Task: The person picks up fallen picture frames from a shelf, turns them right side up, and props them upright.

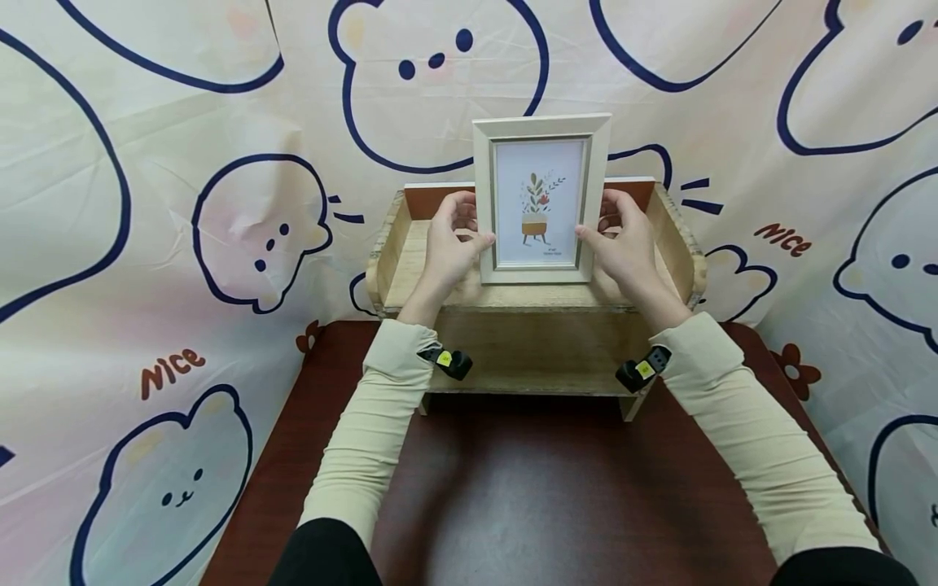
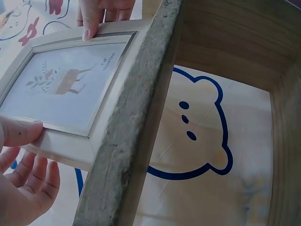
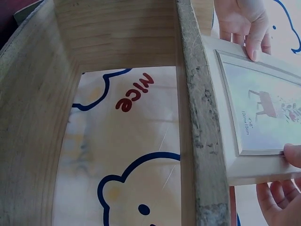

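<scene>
Two hands: left hand (image 1: 450,251) and right hand (image 1: 632,251) each pinch one side of the picture frame (image 1: 539,220), thumbs on its face.
Picture frame: roughly upright between the fingers; contact with the wooden shelf (image 1: 412,256) beneath them, cannot tell.
Front edge (image 1: 513,309): just below the thumbs; letting go too near it might topple the frame.
Thumbs: uneven pressure could skew it.

A glossy, dark reddish-brown table (image 1: 542,505) stands before a cream fabric backdrop (image 1: 256,358) printed with navy-outlined cartoon animals (image 1: 260,232), rust-red flowers (image 1: 806,374) and the word "Nice" (image 1: 172,373).
</scene>
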A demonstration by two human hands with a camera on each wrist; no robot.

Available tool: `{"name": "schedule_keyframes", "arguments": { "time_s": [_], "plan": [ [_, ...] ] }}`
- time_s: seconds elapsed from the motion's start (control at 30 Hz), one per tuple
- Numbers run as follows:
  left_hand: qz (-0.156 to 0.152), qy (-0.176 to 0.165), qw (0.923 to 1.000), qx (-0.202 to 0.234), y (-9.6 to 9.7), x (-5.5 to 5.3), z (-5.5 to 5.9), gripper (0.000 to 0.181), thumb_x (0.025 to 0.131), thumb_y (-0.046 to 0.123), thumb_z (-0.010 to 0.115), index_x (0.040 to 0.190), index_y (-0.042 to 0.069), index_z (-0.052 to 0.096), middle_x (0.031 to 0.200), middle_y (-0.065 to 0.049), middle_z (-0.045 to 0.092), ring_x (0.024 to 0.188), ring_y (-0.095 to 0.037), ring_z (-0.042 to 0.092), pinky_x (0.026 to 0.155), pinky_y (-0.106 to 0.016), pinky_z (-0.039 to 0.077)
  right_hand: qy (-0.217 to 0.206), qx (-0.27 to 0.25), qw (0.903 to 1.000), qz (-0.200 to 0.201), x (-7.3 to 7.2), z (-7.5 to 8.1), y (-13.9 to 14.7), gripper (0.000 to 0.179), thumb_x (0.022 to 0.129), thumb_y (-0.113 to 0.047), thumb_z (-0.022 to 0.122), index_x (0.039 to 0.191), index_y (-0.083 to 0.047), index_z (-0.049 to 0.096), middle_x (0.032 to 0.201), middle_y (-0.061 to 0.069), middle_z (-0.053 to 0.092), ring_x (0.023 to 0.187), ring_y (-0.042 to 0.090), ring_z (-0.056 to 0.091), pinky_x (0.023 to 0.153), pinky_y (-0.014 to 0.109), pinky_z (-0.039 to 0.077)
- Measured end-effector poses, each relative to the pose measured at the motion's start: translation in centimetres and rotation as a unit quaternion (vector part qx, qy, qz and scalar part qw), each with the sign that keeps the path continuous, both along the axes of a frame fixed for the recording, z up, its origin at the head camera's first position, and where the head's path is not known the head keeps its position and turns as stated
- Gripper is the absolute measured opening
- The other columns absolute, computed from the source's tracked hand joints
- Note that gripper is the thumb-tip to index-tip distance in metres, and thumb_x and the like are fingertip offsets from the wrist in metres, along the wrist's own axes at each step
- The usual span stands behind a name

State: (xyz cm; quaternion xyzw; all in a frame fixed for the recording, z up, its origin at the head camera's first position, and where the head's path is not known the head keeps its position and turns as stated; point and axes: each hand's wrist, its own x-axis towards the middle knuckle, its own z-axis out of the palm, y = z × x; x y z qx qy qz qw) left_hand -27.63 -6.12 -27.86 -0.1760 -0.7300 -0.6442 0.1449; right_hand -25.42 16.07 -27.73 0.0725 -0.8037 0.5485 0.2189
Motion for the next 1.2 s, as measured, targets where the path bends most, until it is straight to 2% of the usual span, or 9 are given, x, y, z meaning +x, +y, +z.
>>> {"name": "schedule_keyframes", "arguments": {
  "time_s": [0.17,0.27,0.53,0.77,0.83,1.07,1.2],
  "plan": [
    [0.000,0.006,1.0000,-0.002,0.1,1.4,1.0,0.047,0.075,-0.013,0.063,0.118,-0.003,0.047,0.098,-0.013,0.052,0.084,-0.017,0.048,0.069,-0.022,0.041,0.003,-0.002,1.0000,-0.006,0.1,0.0,0.0,0.046,0.082,-0.004,0.065,0.125,-0.003,0.048,0.104,0.008,0.051,0.086,0.013,0.046,0.074,0.023,0.041],
    [0.001,0.012,0.9999,-0.008,0.2,1.8,1.4,0.046,0.076,-0.014,0.062,0.118,-0.005,0.046,0.098,-0.015,0.052,0.084,-0.019,0.049,0.069,-0.022,0.041,0.004,-0.001,0.9999,-0.009,0.1,0.0,0.0,0.047,0.081,-0.004,0.066,0.125,-0.004,0.048,0.103,0.008,0.051,0.086,0.013,0.047,0.074,0.023,0.042],
    [0.013,0.023,0.9996,-0.004,0.0,-0.1,-0.2,0.042,0.077,-0.010,0.064,0.115,0.001,0.049,0.095,-0.009,0.054,0.086,-0.016,0.051,0.072,-0.025,0.044,0.005,-0.004,0.9999,-0.015,-0.1,0.0,0.0,0.047,0.081,-0.003,0.066,0.124,-0.005,0.049,0.104,0.009,0.051,0.091,0.015,0.048,0.079,0.026,0.044],
    [0.014,0.027,0.9995,-0.007,-0.2,-0.2,-0.3,0.040,0.079,-0.009,0.063,0.115,0.002,0.050,0.095,-0.009,0.055,0.086,-0.017,0.052,0.074,-0.026,0.045,0.016,-0.002,0.9998,-0.010,0.0,-0.1,0.2,0.042,0.084,-0.006,0.063,0.124,-0.004,0.051,0.102,0.009,0.054,0.091,0.013,0.049,0.079,0.026,0.045],
    [0.011,0.024,0.9996,-0.004,-0.2,0.0,-0.2,0.039,0.079,-0.008,0.063,0.115,0.001,0.050,0.095,-0.009,0.055,0.086,-0.018,0.052,0.075,-0.027,0.045,0.026,-0.003,0.9996,-0.008,0.1,-0.1,0.3,0.038,0.085,-0.007,0.061,0.122,-0.003,0.052,0.101,0.011,0.055,0.089,0.013,0.050,0.077,0.024,0.044],
    [0.011,0.030,0.9994,-0.013,-0.1,2.5,1.7,0.033,0.081,-0.007,0.060,0.114,-0.007,0.050,0.095,-0.016,0.055,0.084,-0.020,0.052,0.075,-0.026,0.045,0.033,-0.007,0.9994,-0.007,0.3,-0.2,0.5,0.035,0.088,-0.010,0.058,0.121,-0.002,0.054,0.105,0.015,0.058,0.088,0.012,0.052,0.074,0.021,0.043],
    [0.008,0.032,0.9994,-0.014,-0.1,2.7,1.8,0.032,0.082,-0.007,0.059,0.112,-0.009,0.051,0.096,-0.018,0.055,0.084,-0.018,0.052,0.075,-0.026,0.046,0.033,-0.001,0.9994,-0.006,0.4,-0.1,0.5,0.034,0.088,-0.011,0.058,0.121,-0.001,0.055,0.106,0.016,0.058,0.089,0.013,0.052,0.075,0.021,0.044]
  ]
}}
